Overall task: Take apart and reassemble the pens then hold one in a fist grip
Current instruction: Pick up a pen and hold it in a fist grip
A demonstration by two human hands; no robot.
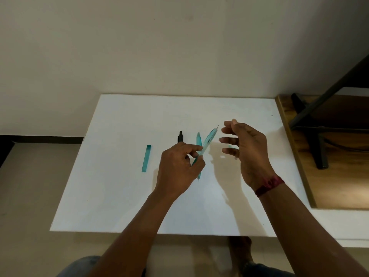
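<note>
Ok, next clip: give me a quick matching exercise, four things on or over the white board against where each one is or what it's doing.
Things
1. teal pen barrel
2. teal cap
3. black pen
4. right hand

Places or states
A. lying flat on the board, alone, left of both hands
B. pinched in the left hand, tip pointing up and away
C. raised, fingers spread, closed on no pen
D. on the board, partly hidden behind the left hand

Pairs: 1-B, 2-A, 3-D, 4-C
</note>
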